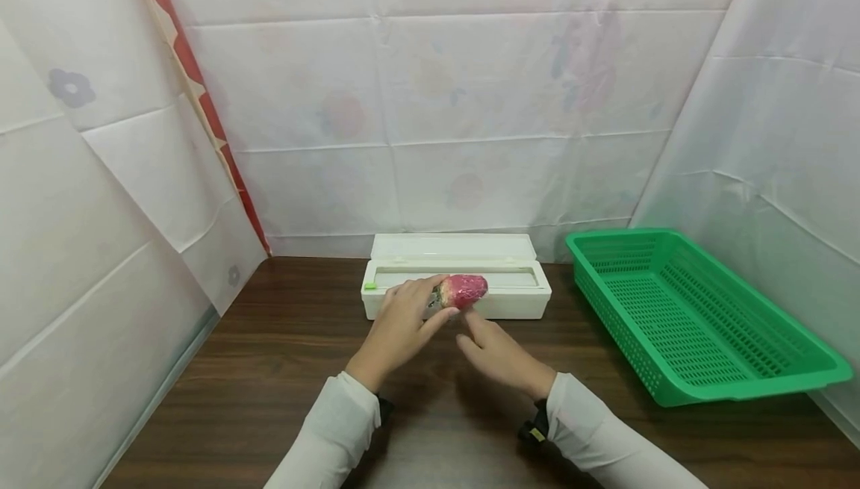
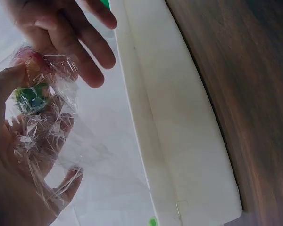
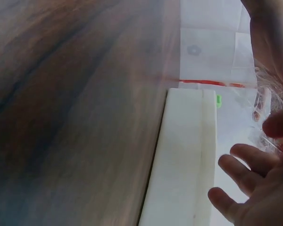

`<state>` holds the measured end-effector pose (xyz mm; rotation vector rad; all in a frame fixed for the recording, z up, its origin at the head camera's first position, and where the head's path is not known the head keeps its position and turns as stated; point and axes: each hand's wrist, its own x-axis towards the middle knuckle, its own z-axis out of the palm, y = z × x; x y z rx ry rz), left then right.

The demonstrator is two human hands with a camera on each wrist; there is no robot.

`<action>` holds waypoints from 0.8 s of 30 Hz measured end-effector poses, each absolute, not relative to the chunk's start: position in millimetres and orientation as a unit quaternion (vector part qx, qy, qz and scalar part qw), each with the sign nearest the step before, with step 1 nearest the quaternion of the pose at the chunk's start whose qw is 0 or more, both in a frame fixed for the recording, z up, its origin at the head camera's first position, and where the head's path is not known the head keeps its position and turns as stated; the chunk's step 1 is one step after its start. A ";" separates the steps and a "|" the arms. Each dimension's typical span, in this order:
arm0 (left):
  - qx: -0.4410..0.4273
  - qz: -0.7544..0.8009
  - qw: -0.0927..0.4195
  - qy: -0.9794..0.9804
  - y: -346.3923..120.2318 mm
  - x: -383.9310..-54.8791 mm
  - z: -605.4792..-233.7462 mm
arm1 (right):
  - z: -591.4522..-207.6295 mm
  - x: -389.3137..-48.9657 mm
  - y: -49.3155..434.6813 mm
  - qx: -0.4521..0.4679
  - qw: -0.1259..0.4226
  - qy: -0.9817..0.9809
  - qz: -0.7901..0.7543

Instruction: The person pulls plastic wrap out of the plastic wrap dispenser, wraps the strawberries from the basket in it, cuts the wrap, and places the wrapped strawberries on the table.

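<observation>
A red fruit (image 1: 465, 291), strawberry-like with a pale base and green top (image 2: 32, 98), is wrapped in crinkled clear cling film (image 2: 45, 132). My left hand (image 1: 402, 319) grips it at the green end, thumb on the near side, above the front of a white cling film dispenser (image 1: 520, 305). Loose film trails across the left palm in the left wrist view. My right hand (image 1: 504, 354) is just below the red end, its index finger right at the fruit and the other fingers loosely extended.
The dispenser's lid (image 1: 452, 245) stands raised at the back, and a green slider (image 1: 370, 287) sits at its left end. To the right is a green plastic basket (image 1: 608, 310). White sheeting (image 1: 430, 101) surrounds the dark wooden table (image 1: 289, 369).
</observation>
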<state>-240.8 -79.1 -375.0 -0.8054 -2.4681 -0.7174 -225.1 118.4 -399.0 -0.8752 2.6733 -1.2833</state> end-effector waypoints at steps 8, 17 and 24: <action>-0.300 -0.236 0.199 -0.903 -79.6 -241.8 -379.9 | -409.5 -222.0 117.6 -0.369 -0.036 0.893 -0.255; -0.303 -0.244 0.214 -0.896 -86.5 -241.7 -373.8 | -405.4 -238.3 132.5 -0.299 -0.090 0.870 -0.381; -0.308 -0.226 0.212 -0.899 -86.0 -242.2 -372.5 | -397.7 -242.7 137.8 -0.247 -0.202 0.805 -0.501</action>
